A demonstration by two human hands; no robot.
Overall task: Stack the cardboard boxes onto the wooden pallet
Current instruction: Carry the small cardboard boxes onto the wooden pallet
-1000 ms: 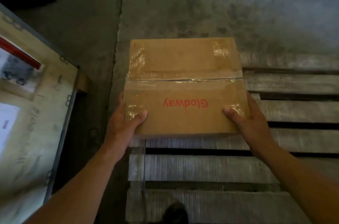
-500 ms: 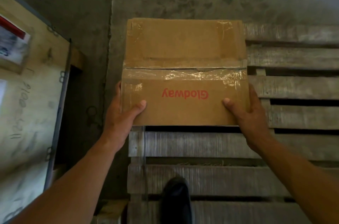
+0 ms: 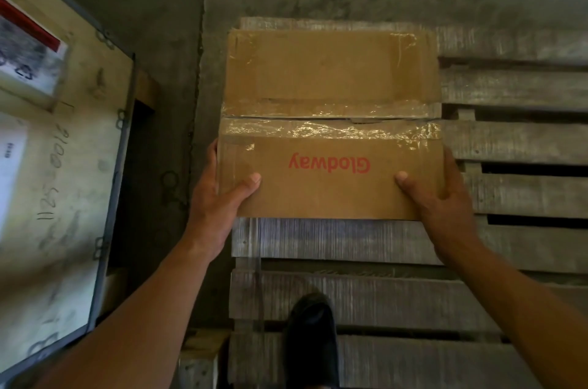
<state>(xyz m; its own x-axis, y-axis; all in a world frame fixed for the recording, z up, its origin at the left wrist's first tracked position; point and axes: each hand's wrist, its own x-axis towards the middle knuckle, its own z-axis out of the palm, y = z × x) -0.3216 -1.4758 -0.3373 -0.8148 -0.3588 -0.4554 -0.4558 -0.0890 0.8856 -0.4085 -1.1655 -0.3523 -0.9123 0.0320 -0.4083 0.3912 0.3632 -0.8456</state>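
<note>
A weathered grey slatted wooden pallet (image 3: 397, 299) spreads beneath and to the right of both hands. Left of the left hand stands a pale plywood crate with a dark metal edge (image 3: 63, 181). Between the hands, over the pallet's far left corner, is a brown taped cardboard box printed "Glodway" in red (image 3: 331, 134). The left hand (image 3: 219, 197) and right hand (image 3: 436, 197) clasp its near corners, thumbs on top. A black shoe (image 3: 313, 341) rests on the slats below.
</note>
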